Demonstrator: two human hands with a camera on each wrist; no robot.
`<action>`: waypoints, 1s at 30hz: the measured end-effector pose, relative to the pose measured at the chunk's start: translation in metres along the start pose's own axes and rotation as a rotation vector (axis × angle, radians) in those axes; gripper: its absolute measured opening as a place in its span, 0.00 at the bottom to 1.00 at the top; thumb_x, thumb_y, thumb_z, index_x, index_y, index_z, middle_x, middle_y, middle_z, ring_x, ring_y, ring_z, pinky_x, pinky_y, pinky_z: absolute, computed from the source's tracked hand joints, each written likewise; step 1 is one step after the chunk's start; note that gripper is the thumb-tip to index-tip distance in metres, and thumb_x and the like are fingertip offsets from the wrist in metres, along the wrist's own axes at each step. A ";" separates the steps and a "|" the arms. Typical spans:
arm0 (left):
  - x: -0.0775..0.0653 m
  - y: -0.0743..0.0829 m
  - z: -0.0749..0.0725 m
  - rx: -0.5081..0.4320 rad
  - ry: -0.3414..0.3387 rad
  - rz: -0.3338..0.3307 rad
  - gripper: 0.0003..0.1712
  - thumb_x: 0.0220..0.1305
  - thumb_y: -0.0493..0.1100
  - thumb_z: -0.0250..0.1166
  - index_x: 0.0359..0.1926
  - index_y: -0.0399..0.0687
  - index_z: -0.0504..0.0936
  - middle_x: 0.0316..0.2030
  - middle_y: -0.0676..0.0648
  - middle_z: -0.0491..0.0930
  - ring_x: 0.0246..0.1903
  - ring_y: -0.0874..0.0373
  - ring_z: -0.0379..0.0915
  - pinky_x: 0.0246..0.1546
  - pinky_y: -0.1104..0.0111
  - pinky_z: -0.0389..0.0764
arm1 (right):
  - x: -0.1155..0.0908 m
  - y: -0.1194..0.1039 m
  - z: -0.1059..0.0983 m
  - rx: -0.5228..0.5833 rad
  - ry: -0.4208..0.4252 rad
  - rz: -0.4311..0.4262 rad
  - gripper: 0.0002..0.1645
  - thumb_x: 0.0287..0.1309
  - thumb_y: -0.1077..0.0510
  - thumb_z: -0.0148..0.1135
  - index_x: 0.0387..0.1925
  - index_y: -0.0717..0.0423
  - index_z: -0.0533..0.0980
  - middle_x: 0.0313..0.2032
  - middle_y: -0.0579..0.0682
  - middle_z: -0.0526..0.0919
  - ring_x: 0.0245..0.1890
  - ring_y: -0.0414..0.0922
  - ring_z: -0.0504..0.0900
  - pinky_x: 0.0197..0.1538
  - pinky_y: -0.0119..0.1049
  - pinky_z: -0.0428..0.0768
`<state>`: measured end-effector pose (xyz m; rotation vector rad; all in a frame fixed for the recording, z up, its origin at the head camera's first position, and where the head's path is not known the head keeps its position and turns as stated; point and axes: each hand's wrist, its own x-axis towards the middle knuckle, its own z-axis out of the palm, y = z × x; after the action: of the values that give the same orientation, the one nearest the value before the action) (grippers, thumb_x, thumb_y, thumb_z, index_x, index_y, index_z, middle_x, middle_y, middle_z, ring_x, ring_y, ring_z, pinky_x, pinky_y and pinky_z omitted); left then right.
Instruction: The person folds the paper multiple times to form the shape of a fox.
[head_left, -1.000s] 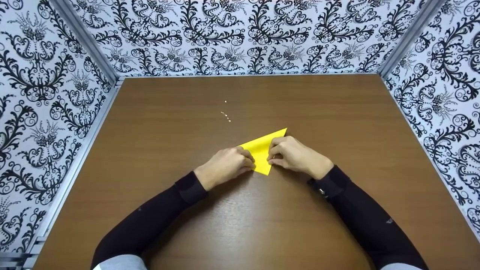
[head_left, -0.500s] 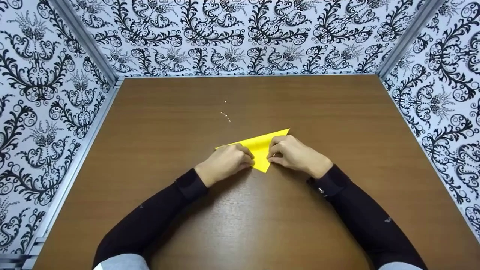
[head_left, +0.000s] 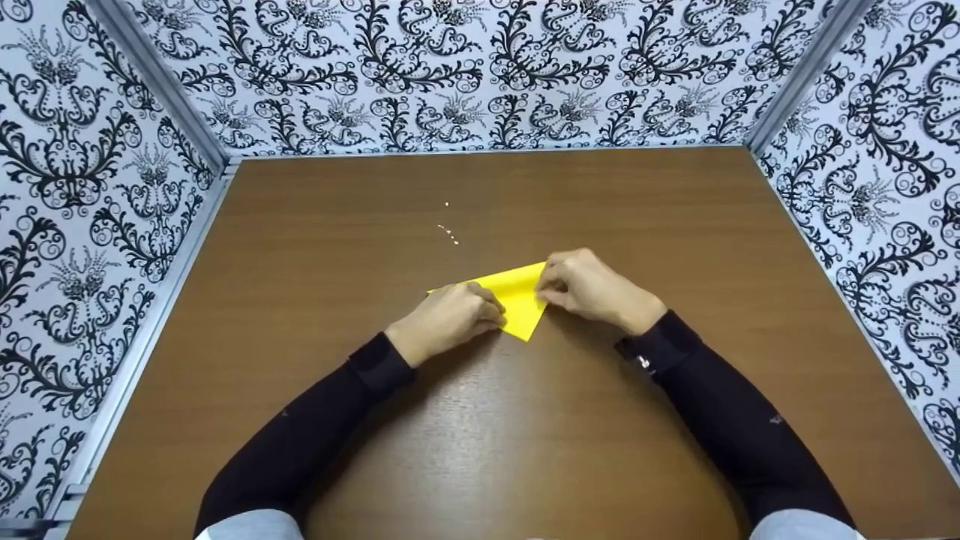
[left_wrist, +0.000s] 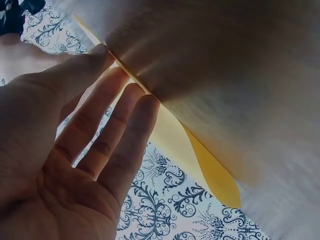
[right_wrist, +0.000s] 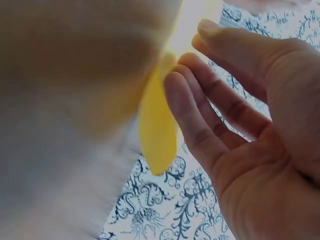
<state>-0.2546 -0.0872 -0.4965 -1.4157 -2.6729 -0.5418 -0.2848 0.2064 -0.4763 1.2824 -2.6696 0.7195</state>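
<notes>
A folded sheet of yellow paper (head_left: 517, 300) lies low over the brown tabletop between my two hands. One corner of it points toward me. My left hand (head_left: 454, 319) covers its left part and holds the near left edge, with thumb and fingertips lined up along that edge in the left wrist view. Over at the right edge, my right hand (head_left: 592, 292) pinches the sheet near its upper right corner, which the fingers hide. Both wrist views show the paper's end curving up off the surface, as in the rounded yellow flap (right_wrist: 159, 135).
Small white specks (head_left: 450, 234) mark the brown table (head_left: 337, 217) beyond the paper. Walls with black-and-white scroll patterns (head_left: 420, 75) enclose the table at the back and both sides, with grey metal strips at their corners.
The right hand has slid up along the paper's right edge toward the far corner. The left hand has shifted slightly left and away, and the paper's left tip has come into view.
</notes>
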 end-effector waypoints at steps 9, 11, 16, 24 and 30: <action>-0.001 0.000 -0.001 -0.021 -0.011 -0.014 0.07 0.78 0.42 0.79 0.51 0.47 1.00 0.54 0.46 0.97 0.55 0.49 0.96 0.61 0.57 0.96 | 0.039 0.005 -0.018 0.022 0.015 0.010 0.06 0.70 0.64 0.83 0.45 0.62 0.95 0.41 0.59 0.95 0.41 0.57 0.93 0.47 0.52 0.95; -0.001 0.000 0.000 -0.025 -0.025 -0.023 0.08 0.79 0.43 0.78 0.52 0.47 1.00 0.55 0.45 0.97 0.56 0.49 0.96 0.62 0.57 0.95 | 0.046 0.006 -0.016 0.029 -0.003 0.008 0.06 0.70 0.64 0.83 0.45 0.62 0.95 0.41 0.59 0.95 0.41 0.56 0.94 0.48 0.52 0.95; -0.003 -0.001 -0.001 -0.038 -0.028 -0.024 0.09 0.79 0.43 0.78 0.53 0.47 1.00 0.56 0.45 0.97 0.56 0.49 0.96 0.62 0.57 0.95 | 0.059 0.007 -0.009 0.041 -0.036 0.014 0.06 0.70 0.63 0.83 0.45 0.62 0.95 0.41 0.59 0.96 0.41 0.56 0.94 0.49 0.51 0.95; -0.004 -0.003 -0.002 -0.075 -0.020 -0.011 0.09 0.80 0.43 0.78 0.53 0.46 0.99 0.56 0.45 0.97 0.55 0.49 0.97 0.61 0.57 0.96 | 0.068 0.013 0.005 0.041 -0.083 0.045 0.06 0.71 0.60 0.83 0.44 0.59 0.96 0.40 0.57 0.96 0.39 0.54 0.92 0.46 0.43 0.90; -0.005 -0.005 -0.003 -0.070 -0.036 0.001 0.08 0.80 0.42 0.78 0.53 0.48 1.00 0.58 0.45 0.96 0.57 0.48 0.96 0.61 0.55 0.95 | 0.071 0.019 0.015 0.044 -0.104 0.100 0.05 0.72 0.58 0.83 0.44 0.57 0.96 0.40 0.56 0.96 0.39 0.52 0.91 0.46 0.41 0.89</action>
<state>-0.2560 -0.0943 -0.4958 -1.4581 -2.7059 -0.6223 -0.3436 0.1593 -0.4766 1.2364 -2.8344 0.7477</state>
